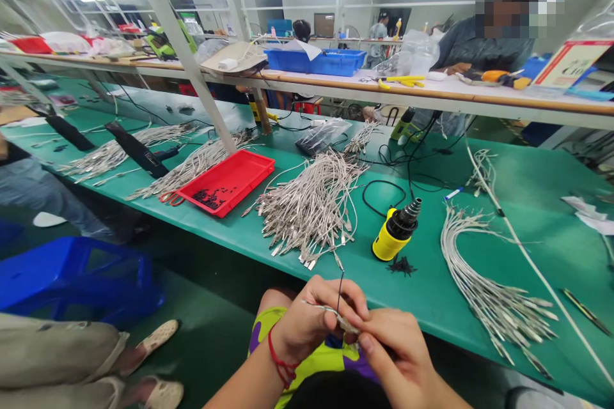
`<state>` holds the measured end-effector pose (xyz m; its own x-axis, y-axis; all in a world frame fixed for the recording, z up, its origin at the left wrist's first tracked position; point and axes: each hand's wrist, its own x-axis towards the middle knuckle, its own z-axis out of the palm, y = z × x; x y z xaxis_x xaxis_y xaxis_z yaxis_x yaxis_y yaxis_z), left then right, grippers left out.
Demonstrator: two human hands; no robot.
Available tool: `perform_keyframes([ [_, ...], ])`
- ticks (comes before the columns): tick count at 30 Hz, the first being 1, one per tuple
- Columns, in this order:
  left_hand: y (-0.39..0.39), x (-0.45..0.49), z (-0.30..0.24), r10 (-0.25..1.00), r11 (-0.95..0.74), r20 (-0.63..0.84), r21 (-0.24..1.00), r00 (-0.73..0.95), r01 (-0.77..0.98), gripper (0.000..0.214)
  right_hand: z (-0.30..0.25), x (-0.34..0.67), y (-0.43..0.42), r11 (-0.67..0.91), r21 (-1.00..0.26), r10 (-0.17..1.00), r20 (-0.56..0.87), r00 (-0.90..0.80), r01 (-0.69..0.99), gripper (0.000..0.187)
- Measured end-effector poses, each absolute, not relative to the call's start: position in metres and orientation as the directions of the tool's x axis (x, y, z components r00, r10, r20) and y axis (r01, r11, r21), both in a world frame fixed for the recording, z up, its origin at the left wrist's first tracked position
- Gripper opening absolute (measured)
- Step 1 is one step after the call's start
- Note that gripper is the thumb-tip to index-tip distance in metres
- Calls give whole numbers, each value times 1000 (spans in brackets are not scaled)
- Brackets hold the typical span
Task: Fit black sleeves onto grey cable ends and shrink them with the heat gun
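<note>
Green workbench [527,185], cable bundles [311,211], red tray [254,166], yellow tool [386,243]

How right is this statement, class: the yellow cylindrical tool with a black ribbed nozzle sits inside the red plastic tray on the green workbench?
Wrong on one point: the yellow cylindrical tool does not sit inside the red plastic tray. It sits directly on the green workbench, away to the right of the tray, as the head view shows.

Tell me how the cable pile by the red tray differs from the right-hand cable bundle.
The pile is dense and tangled; the bundle is looser. The pile spreads every way; the bundle fans one way. Both are pale cables with metal ends on the green bench.
</note>
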<state>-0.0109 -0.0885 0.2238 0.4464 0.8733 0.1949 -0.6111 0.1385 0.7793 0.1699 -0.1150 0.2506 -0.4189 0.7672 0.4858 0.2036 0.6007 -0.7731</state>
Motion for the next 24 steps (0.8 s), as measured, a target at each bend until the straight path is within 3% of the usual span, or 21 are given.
perform_keyframes([
  [6, -94, -3, 215, 890, 287, 64, 691, 452, -664, 44, 250, 169, -112, 650, -745, 716, 533, -451, 153, 34],
  [10, -100, 2, 216, 899, 349, 14, 584, 438, -733, 40, 249, 170, -113, 625, -759, 741, 501, -447, 186, 22],
  [14, -104, 5, 221, 898, 385, -12, 506, 440, -772, 34, 248, 171, -113, 582, -782, 779, 457, -430, 222, 23],
  [24, -102, 2, 217, 882, 445, -51, 417, 469, -792, 30, 238, 172, -117, 543, -802, 814, 429, -391, 250, 18],
])
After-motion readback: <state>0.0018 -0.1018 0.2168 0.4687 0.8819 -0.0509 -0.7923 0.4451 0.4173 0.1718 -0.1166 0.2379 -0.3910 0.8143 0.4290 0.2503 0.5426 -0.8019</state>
